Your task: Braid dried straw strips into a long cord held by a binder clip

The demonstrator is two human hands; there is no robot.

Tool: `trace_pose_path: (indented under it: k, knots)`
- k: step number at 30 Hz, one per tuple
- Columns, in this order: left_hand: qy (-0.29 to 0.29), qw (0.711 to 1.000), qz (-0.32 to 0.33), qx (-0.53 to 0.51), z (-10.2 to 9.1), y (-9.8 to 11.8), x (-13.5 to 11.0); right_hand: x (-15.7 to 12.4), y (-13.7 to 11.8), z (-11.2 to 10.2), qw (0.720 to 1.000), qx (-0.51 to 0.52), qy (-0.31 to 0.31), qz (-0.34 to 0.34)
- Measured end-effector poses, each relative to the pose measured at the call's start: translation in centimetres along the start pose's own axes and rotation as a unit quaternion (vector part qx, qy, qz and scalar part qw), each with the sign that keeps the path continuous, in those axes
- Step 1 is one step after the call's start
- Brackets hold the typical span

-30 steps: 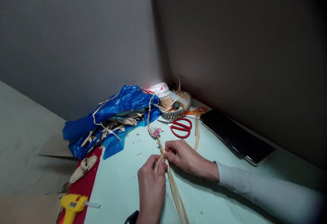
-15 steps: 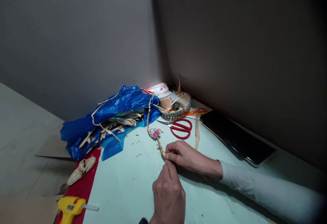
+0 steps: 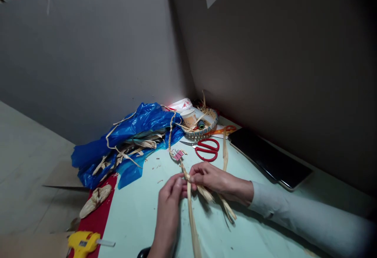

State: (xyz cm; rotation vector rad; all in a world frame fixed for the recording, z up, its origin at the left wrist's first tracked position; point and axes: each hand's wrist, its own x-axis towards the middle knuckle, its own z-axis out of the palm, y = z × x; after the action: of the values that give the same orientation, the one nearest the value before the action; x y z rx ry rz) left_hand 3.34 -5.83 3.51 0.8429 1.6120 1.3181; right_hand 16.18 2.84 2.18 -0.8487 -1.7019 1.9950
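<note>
Quick update: left hand was closed over the strands just below the right hand half a second ago. Now it's off to the left with the thumb raised, and the strands it covered are in plain sight. Reads to me as a change of grip between plaiting moves, with the right hand locking the plait meanwhile.

Right hand hasn't shifted much: thumb and index pinched on the near end of the braid. Left fingers are narrow, tips right at the braid end; can't tell if they grip a strand.

Braid sits mid-table, running far from the hands to a pink clip, then on toward the blue bag. It's pale straw colour, tight, slightly knobbly. Below the pinch it's loose: one long flat strand trails near, a shorter bundle angles near-right. Another folded strand shows past the right hand; can't see if it joins.

Red scissors lie far of the right hand, with the basket beyond.
</note>
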Motion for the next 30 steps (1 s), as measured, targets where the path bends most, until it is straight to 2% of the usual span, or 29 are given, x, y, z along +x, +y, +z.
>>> trace_pose_path:
  k: [2,4,6,8,12,15,20,25,30]
  knots:
    - [-0.093,0.989,-0.083,-0.076,0.4,-0.5,0.6,0.0,0.2,0.1,1.0,-0.014,-0.012,-0.01]
    - [-0.128,0.981,-0.117,-0.09,0.8,-1.2,1.0,0.1,0.3,-0.1,0.999,-0.042,-0.022,-0.023]
    - [-0.126,0.982,-0.119,-0.076,0.8,-1.6,1.2,0.2,0.3,-0.6,0.996,-0.076,-0.025,-0.033]
    - [-0.123,0.985,-0.112,-0.053,0.7,-1.7,1.2,0.1,0.0,-1.0,0.985,-0.158,-0.021,-0.062]
    - [-0.097,0.992,-0.075,0.019,0.6,-1.8,1.1,-0.6,-0.9,-1.3,0.914,-0.386,-0.003,-0.124]
    - [-0.07,0.994,-0.043,0.069,0.6,-2.0,1.1,-1.3,-1.4,-1.0,0.872,-0.474,0.005,-0.119]
    - [-0.008,0.987,0.028,0.16,0.7,-2.0,0.9,-2.2,-1.4,-0.1,0.798,-0.584,0.063,-0.133]
    - [0.007,0.982,0.041,0.186,0.9,-2.4,0.7,-2.8,-0.7,1.2,0.804,-0.576,0.071,-0.133]
    - [-0.022,0.99,0.005,0.139,0.7,-2.6,0.4,-3.1,1.1,2.9,0.78,-0.6,0.076,-0.16]
